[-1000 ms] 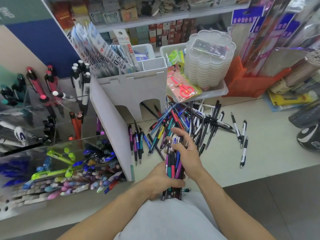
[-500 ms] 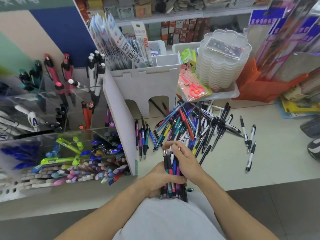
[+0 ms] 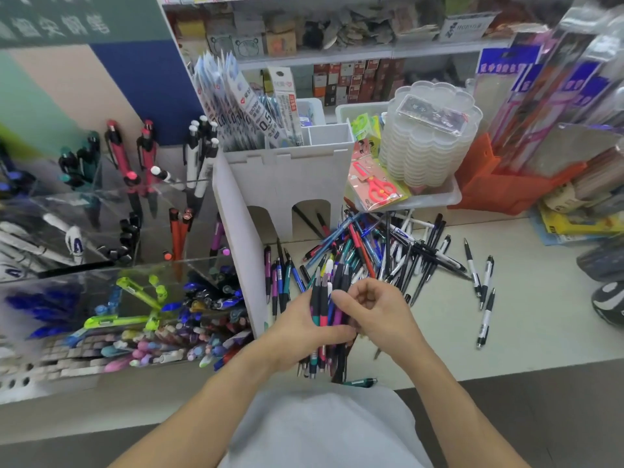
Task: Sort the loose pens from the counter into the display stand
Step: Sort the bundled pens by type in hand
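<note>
The clear display stand (image 3: 111, 265) at left holds pens upright in its rear sections: red, white and dark-barrelled ones. Its front section holds a mixed heap of blue, lime and pastel pens lying flat. A white divider box (image 3: 287, 177) beside it carries packaged refills. A shallow tray (image 3: 449, 197) behind the pile holds a stack of clear lidded tubs (image 3: 429, 143) and a pack of red scissors (image 3: 378, 187).

The loose pens (image 3: 371, 251) lie in a crossed heap on the desk (image 3: 540, 315), mostly black, blue and teal, with a few black-and-white ones apart at right.

The left hand (image 3: 304, 329) grips a bundle of pens (image 3: 326, 309) upright at the desk's near edge, fingers wrapped round the barrels. The right hand (image 3: 374, 312) rests against the bundle's side with fingers curled, pinching at the pen tops.

Compared with half a second ago, the bundle sits in the same place; the right hand's fingers have shifted from over the tops to the bundle's right side.
</note>
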The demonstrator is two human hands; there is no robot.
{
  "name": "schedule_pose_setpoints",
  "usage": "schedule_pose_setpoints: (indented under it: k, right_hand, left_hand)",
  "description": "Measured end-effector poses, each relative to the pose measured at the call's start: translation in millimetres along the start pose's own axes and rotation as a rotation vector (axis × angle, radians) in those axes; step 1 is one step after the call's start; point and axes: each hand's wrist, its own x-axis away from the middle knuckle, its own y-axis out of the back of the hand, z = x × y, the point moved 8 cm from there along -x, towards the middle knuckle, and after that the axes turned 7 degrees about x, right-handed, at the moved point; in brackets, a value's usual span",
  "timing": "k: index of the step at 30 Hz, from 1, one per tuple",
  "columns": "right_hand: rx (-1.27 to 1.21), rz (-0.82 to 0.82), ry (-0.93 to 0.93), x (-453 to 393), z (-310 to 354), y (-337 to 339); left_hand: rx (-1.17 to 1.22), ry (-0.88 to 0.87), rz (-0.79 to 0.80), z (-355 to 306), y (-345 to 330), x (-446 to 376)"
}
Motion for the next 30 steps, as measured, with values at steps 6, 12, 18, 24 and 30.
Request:
schedule_pose_setpoints:
  k: [6,12,18,24,30]
  right_hand:
    - [0.128,0.160,-0.085,14,4,-18]
    - [-0.305,0.141,0.011,22,21,-29]
    - [-0.227,0.125,0.070,10,44,-28]
    - [0.083,0.165,0.114,-4,63,-32]
    - [0.726,0.491,0.296,-8,90,-52]
  left_hand:
    - [0.074,0.000,0.011,20,9,33]
    - [0.510,0.097,0.007,29,13,40]
    - [0.486,0.085,0.043,30,11,48]
    - [0.374,0.027,0.062,28,20,55]
    - [0.291,0.009,0.127,24,22,59]
